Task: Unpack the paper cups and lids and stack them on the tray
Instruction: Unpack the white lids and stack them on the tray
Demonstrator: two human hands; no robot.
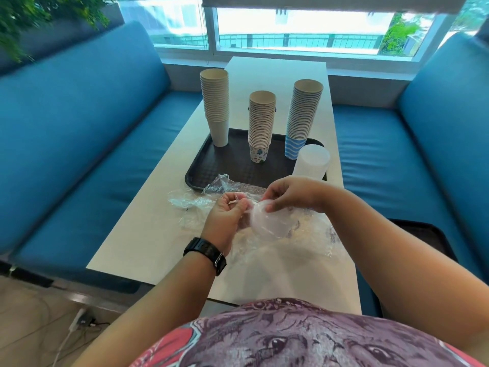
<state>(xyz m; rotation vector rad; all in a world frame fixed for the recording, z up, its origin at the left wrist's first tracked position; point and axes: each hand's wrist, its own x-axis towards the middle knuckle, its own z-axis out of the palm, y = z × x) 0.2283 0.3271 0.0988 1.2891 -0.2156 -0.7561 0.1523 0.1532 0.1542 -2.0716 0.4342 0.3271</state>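
Three cup stacks (262, 128) and one lid stack (312, 161) stand on my tray (201, 168); both hands, left (227, 215) and right (288, 192), pinch wrapped lids (267, 221) near the tabletop's (148, 234) middle, still unstacked.

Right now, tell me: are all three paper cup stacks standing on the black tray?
Yes, the plain stack, the patterned stack and the blue striped stack all stand upright on the black tray.

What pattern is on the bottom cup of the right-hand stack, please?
Blue and white wavy stripes on the bottom cup; head view.
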